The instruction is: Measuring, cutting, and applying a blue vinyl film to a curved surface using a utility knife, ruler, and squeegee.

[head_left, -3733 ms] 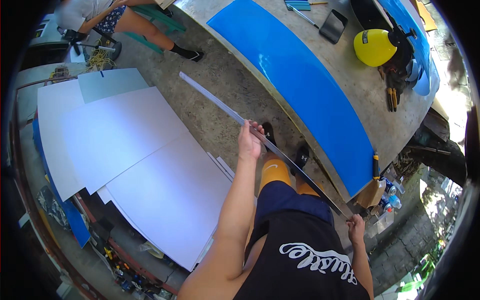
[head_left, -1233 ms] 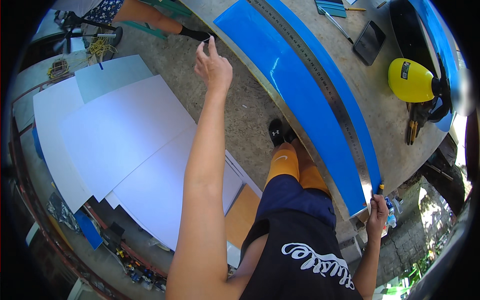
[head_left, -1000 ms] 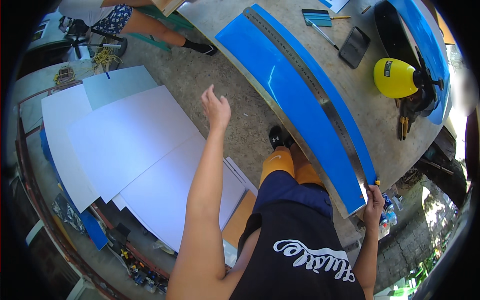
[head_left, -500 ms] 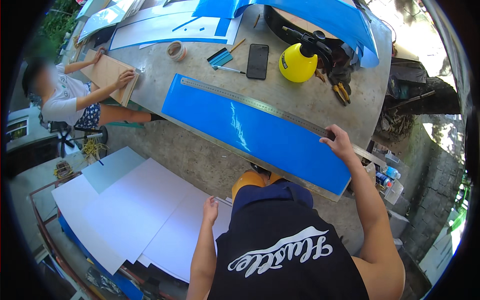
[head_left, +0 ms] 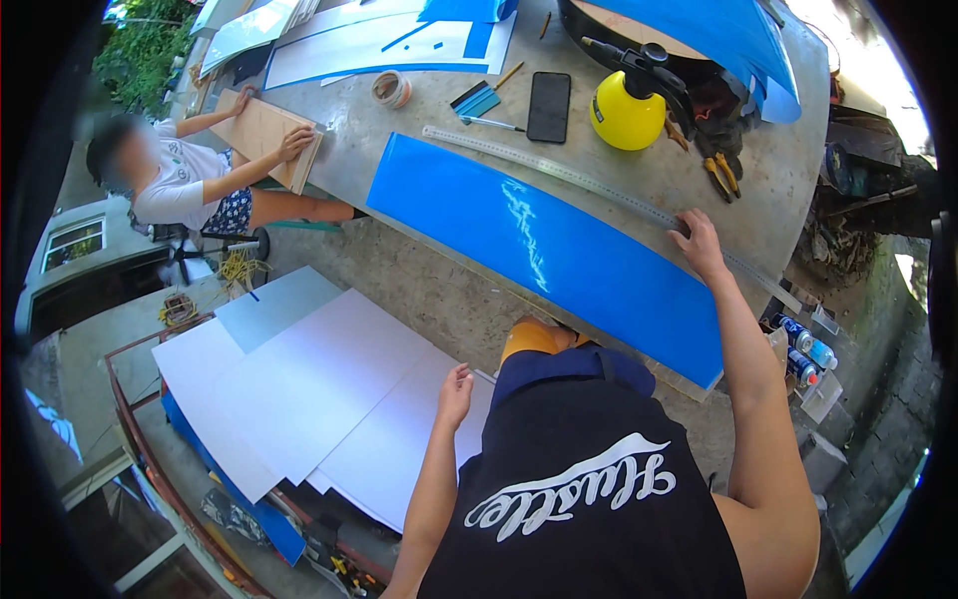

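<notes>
A long steel ruler lies on the grey table just beyond the far edge of a blue glossy sheet. My right hand holds the ruler towards its right end, thumb and fingers bent at its edge. The blue sheet lies flat along the table's near side, with light glaring off its middle. At my side, above the white sheets, my left hand hangs with nothing in it and its fingers loosely apart.
Beyond the ruler are a phone, a yellow spray bottle, pliers, a blue scraper, a pen and a jar. At left, a person holds a wooden board. Spray cans stand right.
The ruler has moved with my right hand from the blue sheet's far margin onto the bare table beyond it. My view has shifted, so the scene sits further right.
</notes>
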